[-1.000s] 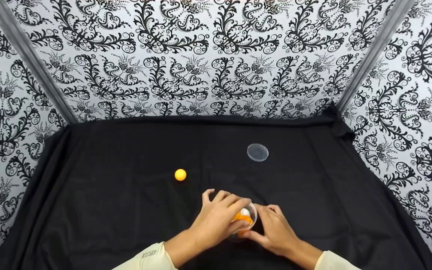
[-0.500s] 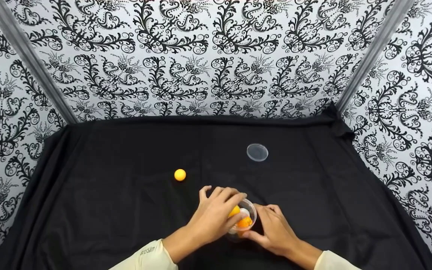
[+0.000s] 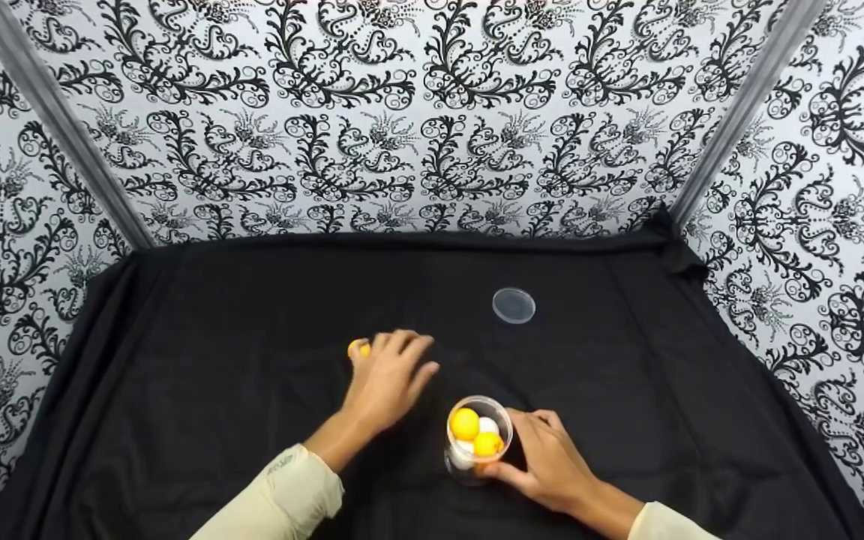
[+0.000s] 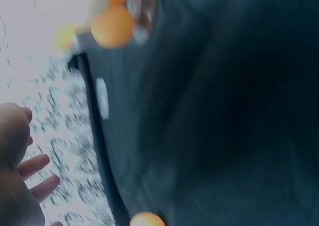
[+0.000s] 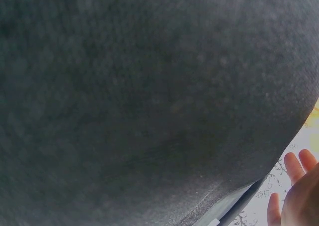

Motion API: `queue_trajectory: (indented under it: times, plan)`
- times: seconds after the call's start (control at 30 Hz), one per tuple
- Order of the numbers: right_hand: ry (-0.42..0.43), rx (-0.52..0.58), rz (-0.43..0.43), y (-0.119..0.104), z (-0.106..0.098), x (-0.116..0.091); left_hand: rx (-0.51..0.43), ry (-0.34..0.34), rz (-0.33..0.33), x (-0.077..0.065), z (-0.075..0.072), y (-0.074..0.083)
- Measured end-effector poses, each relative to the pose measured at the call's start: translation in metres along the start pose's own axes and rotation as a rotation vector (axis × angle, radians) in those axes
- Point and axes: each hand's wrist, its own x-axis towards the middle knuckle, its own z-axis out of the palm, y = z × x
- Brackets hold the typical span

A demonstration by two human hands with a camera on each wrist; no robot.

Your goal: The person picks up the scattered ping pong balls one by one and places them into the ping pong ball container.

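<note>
My right hand (image 3: 552, 457) grips the side of a clear plastic jar (image 3: 456, 466), its thumb near the front. Orange balls (image 3: 465, 424) and white balls (image 3: 487, 427) fill it up to its open mouth. To the left, my left hand (image 3: 387, 382) is over the cloth with fingers spread, close beside a loose orange ball (image 3: 355, 349) that it partly covers. Whether the fingers touch that ball cannot be told. In the left wrist view the hand (image 4: 22, 171) has nothing in its fingers, and the loose ball (image 4: 147, 219) lies at the bottom edge.
A clear round lid (image 3: 514, 306) lies on the black cloth (image 3: 267, 300) beyond the jar. Patterned black-and-white walls (image 3: 432, 112) stand behind and at both sides. Dark cloth (image 5: 149, 96) fills most of the right wrist view.
My left hand has left the jar's mouth and moved left and away to the loose ball, uncovering the balls in the jar. My right hand has stayed on the jar.
</note>
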Motion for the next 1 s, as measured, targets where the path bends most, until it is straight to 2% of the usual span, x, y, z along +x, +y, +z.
queue_trajectory:
  times: [0.1,0.27,0.47,0.67,1.0]
  plan:
    - [-0.005,-0.001,0.008,-0.001,0.000,0.000,0.017,-0.012,-0.082,0.003,0.007,-0.019]
    - [-0.021,0.000,0.031,-0.002,-0.001,0.000,0.038,-0.098,-0.217,0.002,0.016,-0.046]
    - [-0.027,-0.003,0.036,-0.003,-0.001,0.000,0.048,-0.190,-0.329,-0.002,0.025,-0.070]
    - [-0.020,-0.010,0.028,-0.001,0.001,-0.001,0.040,-0.235,-0.367,-0.008,0.031,-0.083]
    - [-0.031,-0.017,0.035,-0.002,-0.001,-0.001,0.045,-0.245,-0.363,-0.015,0.040,-0.095]
